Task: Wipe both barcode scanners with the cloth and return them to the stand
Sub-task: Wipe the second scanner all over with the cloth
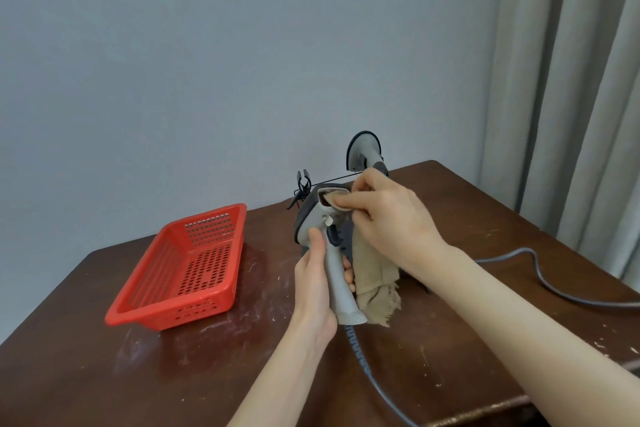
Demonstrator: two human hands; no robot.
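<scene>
My left hand [313, 282] grips the handle of a grey barcode scanner [337, 284], held upright above the table with its head pointing away from me. My right hand [388, 218] presses a beige cloth [375, 282] against the scanner's front window; the rest of the cloth hangs down beside the handle. A second grey scanner [363, 151] sits behind my right hand at the table's far edge, on a stand that my hands mostly hide. A black clip holder [302, 184] on a thin arm sticks up to its left.
A red perforated plastic basket [180, 270] lies empty on the left of the brown wooden table [104, 374]. Grey cables [540, 274] run from the scanners across the right side and toward the front edge. A curtain [571, 80] hangs at the right.
</scene>
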